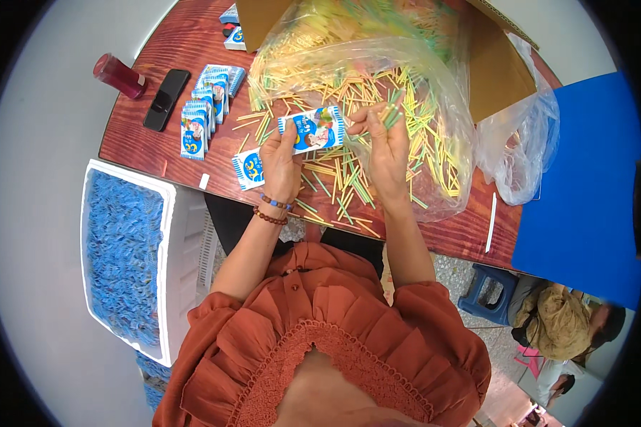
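Note:
My left hand [281, 164] grips a blue-and-white printed packet [319, 132], thumb on its front, above the near edge of the table. Just to the right, my right hand [389, 156] is closed round a small bundle of thin yellow and green sticks [392, 114]. Its fingertips are close to the packet's right end; I cannot tell whether they touch it. Beneath both hands spreads a loose pile of the same sticks [342, 174]. Another such packet [250, 169] lies on the table by my left wrist, partly covered by that hand.
A clear plastic bag [449, 192] full of sticks spills from a cardboard box [502, 82]. Stacked packets [194, 132], a black phone [167, 99] and a red-filled jar [120, 75] sit left. A white crate [169, 263] of blue packets stands lower left; a blue panel [584, 178] is right.

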`<state>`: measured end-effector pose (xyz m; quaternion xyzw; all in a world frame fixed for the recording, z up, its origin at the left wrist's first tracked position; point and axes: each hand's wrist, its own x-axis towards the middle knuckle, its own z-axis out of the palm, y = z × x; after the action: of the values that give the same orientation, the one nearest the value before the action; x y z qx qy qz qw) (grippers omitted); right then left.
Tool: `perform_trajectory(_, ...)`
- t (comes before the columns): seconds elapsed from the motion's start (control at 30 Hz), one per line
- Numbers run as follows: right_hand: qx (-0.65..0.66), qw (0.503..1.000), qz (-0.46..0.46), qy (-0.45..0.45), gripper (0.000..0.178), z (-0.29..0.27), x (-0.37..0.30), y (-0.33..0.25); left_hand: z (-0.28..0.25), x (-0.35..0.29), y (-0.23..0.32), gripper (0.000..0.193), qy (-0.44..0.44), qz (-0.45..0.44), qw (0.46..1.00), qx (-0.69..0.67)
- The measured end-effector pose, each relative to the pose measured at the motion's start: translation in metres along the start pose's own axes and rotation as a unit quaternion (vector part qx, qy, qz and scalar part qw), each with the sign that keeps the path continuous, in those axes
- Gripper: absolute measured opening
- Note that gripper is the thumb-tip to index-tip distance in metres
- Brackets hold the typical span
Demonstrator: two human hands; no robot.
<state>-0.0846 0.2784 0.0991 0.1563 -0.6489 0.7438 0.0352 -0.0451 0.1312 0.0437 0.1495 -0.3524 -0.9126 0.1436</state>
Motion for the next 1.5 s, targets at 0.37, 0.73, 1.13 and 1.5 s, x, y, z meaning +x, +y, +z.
perform_trajectory(0.37, -0.282, 0.957, 0.060, -0.040, 0.021, -0.007, -0.009, 0.005, 0.000, 0.002, -0.005, 0.013, -0.004, 0.056, 0.994, 0.099)
perform_trajectory(0.73, -0.338, 0.939, -0.034, -0.057, 0.016, 0.000, -0.015, 0.045, 0.003, 0.001, -0.009, 0.016, 0.006, 0.024, 0.993, 0.118)
perform_trajectory(1.13, -0.051, 0.998, -0.034, 0.009, 0.014, -0.006, -0.013, 0.014, -0.006, 0.003, -0.009, 0.028, 0.005, -0.039, 0.997, 0.069)
perform_trajectory(1.5, 0.096, 0.991, -0.070, 0.055, 0.018, 0.019, -0.003, 0.004, 0.007, -0.005, -0.010, 0.032, -0.025, -0.040, 0.998, 0.048)
